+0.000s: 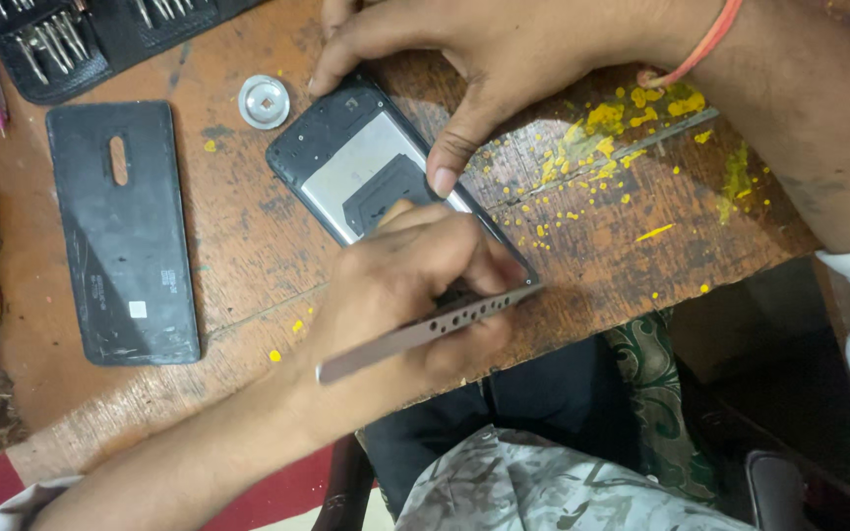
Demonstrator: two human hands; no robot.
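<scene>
Phone (361,162) flanked by back cover (125,231), disc (264,101).

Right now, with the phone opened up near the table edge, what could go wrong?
1. The opened phone has one corner near the table edge; a push might slide it off.
2. The tweezers in the left hand could slip and scratch the internals.
3. The right hand pins only the far end, so the phone may pivot.

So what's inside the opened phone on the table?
Inside the opened phone shows a silver metal plate with a black part on it. The left hand, holding tweezers, covers the lower end; the right hand covers the top edge.
</scene>
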